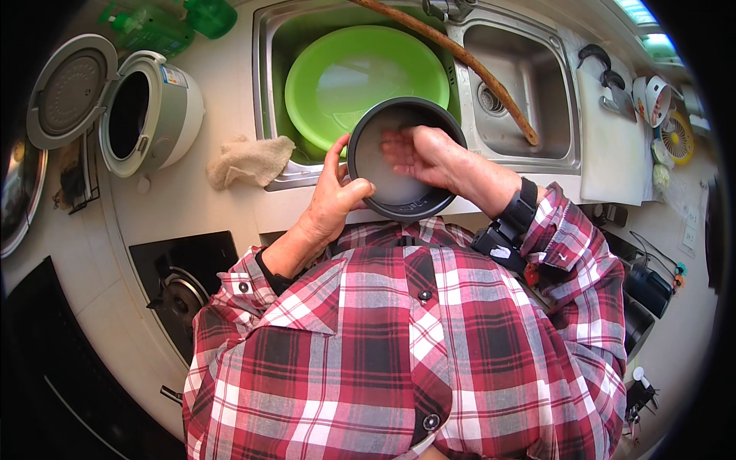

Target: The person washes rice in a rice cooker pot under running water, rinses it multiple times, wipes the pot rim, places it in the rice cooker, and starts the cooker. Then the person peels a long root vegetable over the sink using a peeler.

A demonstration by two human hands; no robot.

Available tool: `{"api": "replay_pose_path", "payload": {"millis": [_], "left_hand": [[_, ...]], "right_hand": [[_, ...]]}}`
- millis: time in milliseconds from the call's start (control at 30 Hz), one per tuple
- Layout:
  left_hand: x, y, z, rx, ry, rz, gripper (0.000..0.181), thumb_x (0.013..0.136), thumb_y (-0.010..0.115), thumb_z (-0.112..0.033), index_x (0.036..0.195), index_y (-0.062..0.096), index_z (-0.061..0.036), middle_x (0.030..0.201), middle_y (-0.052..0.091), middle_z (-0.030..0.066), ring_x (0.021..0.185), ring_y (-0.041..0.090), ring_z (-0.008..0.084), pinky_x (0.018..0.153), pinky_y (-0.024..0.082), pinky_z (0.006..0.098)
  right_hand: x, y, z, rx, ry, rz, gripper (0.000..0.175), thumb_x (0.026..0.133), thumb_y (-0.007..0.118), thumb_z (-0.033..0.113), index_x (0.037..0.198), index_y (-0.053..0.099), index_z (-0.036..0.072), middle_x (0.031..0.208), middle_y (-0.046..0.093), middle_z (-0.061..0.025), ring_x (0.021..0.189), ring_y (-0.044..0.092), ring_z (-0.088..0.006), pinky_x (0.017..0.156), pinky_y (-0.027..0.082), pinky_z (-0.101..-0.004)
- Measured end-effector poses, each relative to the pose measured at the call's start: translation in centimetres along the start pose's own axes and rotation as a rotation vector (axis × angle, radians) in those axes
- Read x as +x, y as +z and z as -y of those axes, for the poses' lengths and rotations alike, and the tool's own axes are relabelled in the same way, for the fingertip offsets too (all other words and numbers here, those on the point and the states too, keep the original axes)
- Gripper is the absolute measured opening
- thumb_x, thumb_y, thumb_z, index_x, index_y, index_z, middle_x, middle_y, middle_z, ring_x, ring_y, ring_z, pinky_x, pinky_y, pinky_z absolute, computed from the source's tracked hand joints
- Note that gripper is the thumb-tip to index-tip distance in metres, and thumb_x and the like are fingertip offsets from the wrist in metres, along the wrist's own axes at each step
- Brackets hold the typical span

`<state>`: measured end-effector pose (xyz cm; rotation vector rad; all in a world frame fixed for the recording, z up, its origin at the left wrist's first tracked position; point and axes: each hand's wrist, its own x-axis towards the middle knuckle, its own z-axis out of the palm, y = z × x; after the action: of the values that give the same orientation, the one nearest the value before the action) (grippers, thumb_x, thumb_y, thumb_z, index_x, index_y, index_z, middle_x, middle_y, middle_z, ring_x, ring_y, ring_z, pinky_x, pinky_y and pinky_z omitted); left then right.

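My left hand [339, 195] grips the left rim of a dark rice cooker inner pot [402, 213], thumb on the rim and fingers along the outer wall. Cloudy whitish liquid fills part of the pot; whether grains lie under it I cannot tell. My right hand [422, 155] is inside the pot from the right, its fingers loosely curled and partly in the liquid, holding nothing that I can see. Just beyond the pot, a green plastic basin [368, 75] with water in it sits in the left sink bowl. The pot overlaps the basin's near edge in view.
A wooden stick [460, 54] slants across the double steel sink [575, 155]. An open rice cooker [184, 109] and a beige cloth [250, 161] lie left. Green pump bottles [152, 34] stand behind. At right are a white cutting board [612, 138] and a yellow fan [675, 138].
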<state>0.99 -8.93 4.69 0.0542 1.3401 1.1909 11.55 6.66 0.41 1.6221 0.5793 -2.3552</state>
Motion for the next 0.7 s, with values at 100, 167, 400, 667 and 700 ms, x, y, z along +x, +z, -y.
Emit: {"api": "replay_pose_path", "payload": {"millis": [100,167,400,667,700], "left_hand": [[0.0,-0.1,0.0,0.029,-0.006,-0.017,0.092,0.071,0.061,-0.008,0.147,0.012,-0.0121,0.111,0.05,0.0133,0.092,0.056,0.0187,0.068,0.052,0.0319],[0.1,-0.2,-0.1,0.026,-0.008,-0.018,0.091,0.071,0.061,-0.008,0.147,0.012,-0.0121,0.11,0.051,0.0128,0.092,0.056,0.018,0.068,0.052,0.0319],[-0.1,0.1,-0.4,-0.013,0.007,-0.015,0.09,0.071,0.06,-0.007,0.147,0.013,-0.0119,0.109,0.051,0.0124,0.09,0.056,0.0169,0.069,0.052,0.0311],[0.0,0.1,0.0,-0.009,0.012,-0.002,0.093,0.07,0.061,-0.008,0.148,0.011,-0.0101,0.111,0.05,0.0137,0.089,0.056,0.0172,0.069,0.052,0.0311],[0.0,0.1,0.0,-0.011,0.012,0.001,0.093,0.07,0.061,-0.008,0.148,0.01,-0.01,0.111,0.05,0.0137,0.089,0.056,0.0172,0.069,0.052,0.031]], "right_hand": [[0.1,0.1,0.0,0.018,0.015,0.041,0.035,0.097,0.033,0.021,0.109,0.062,0.006,0.104,0.066,-0.0091,0.091,0.059,-0.0221,0.08,0.047,-0.0375],[0.1,0.3,0.1,0.018,0.02,0.035,0.031,0.099,0.037,0.022,0.108,0.062,0.007,0.099,0.067,-0.0071,0.087,0.06,-0.0184,0.077,0.049,-0.0344],[-0.9,0.7,0.5,0.0,0.077,0.177,0.036,0.098,0.032,0.022,0.117,0.058,0.006,0.118,0.061,-0.0136,0.108,0.057,-0.0264,0.091,0.045,-0.0422],[0.4,0.8,0.0,0.078,0.115,0.139,0.039,0.098,0.027,0.02,0.121,0.056,0.006,0.122,0.06,-0.0148,0.111,0.057,-0.0294,0.097,0.042,-0.046],[0.5,0.7,0.0,0.074,0.098,0.159,0.039,0.098,0.027,0.02,0.121,0.055,0.005,0.122,0.06,-0.0147,0.111,0.057,-0.0296,0.097,0.042,-0.0465]]}}
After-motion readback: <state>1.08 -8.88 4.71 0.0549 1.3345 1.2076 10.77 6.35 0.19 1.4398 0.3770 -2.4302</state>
